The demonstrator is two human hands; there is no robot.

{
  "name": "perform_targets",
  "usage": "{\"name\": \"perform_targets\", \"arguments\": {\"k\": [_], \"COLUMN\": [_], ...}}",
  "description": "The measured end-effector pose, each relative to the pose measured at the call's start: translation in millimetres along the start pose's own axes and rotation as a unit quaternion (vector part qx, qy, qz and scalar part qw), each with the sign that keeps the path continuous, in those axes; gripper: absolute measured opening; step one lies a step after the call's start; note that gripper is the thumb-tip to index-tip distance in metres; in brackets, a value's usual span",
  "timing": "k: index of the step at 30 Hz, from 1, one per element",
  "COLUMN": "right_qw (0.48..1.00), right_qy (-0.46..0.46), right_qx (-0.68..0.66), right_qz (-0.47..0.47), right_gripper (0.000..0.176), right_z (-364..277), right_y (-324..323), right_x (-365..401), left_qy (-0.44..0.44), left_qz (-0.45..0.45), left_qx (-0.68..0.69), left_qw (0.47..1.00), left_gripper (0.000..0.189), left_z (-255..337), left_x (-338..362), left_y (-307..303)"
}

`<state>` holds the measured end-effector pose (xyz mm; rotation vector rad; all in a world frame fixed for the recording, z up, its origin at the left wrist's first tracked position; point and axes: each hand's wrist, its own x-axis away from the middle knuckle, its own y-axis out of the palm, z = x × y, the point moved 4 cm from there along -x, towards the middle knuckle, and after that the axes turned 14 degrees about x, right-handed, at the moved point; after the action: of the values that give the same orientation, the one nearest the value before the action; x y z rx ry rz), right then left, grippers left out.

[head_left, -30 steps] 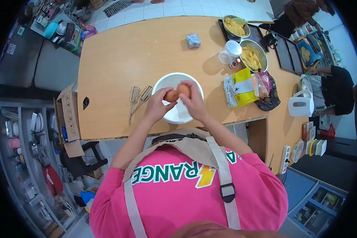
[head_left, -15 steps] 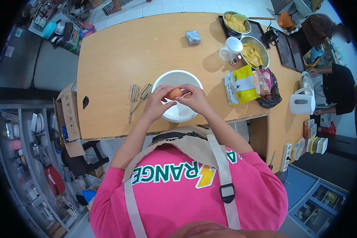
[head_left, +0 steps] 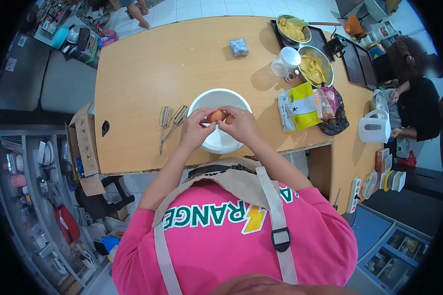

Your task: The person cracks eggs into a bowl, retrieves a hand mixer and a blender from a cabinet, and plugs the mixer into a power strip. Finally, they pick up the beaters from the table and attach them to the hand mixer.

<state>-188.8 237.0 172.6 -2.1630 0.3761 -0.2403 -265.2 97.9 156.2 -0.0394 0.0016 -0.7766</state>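
Left hand (head_left: 197,126) and right hand (head_left: 242,127) are pinching brown eggs (head_left: 215,116) between them, directly above the white bowl (head_left: 220,143); long axis unclear.

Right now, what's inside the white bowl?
Only white interior shows in the white bowl; the left hand, right hand and eggs above it cover the middle, so anything there is hidden.

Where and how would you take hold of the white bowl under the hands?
Probably by the rim of the white bowl, left and right, coming from outside: it is round, upright and open, and no handle shows. The left hand and right hand hold brown eggs over it, so would likely need freeing first.
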Motion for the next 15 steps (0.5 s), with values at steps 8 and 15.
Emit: {"name": "perform_targets", "arguments": {"k": [8,15], "right_qw": [1.0,0.999], "right_qy": [0.004,-0.001], "right_qx": [0.021,0.022], "right_qz": [0.008,0.031], "right_gripper": [0.041,0.04], "right_z": [2.9,6.4], "right_y": [8.5,13.9], "right_x": [-0.6,1.7], "left_qy": [0.031,0.071], "left_qz": [0.043,0.05], "left_qx": [-0.077,-0.091], "left_qw": [0.996,0.992], "left_gripper": [0.043,0.043], "left_z": [-15.0,-23.7], "left_x": [0.6,0.5], "left_y": [2.8,5.1]}}
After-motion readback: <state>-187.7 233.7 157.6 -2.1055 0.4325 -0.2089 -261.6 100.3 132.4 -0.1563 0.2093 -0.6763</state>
